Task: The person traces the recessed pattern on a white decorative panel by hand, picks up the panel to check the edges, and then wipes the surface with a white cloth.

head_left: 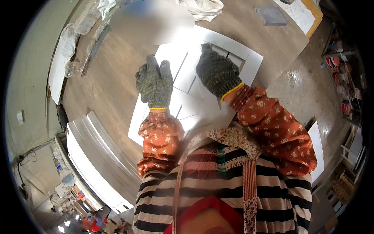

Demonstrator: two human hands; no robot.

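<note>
Lying flat on the brown counter, the white door panel has its long side running away from the person, tipped a bit right. The left hand and right hand, in grey gloves, press open on it.

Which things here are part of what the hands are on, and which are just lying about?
In hand:
- left hand, gloved, flat on the white panel
- right hand, gloved, on the same panel

Lying about:
- white cloth at the table's far edge
- grey pad
- plastic wrap by the table's left edge
- stacked white panels at lower left
</note>
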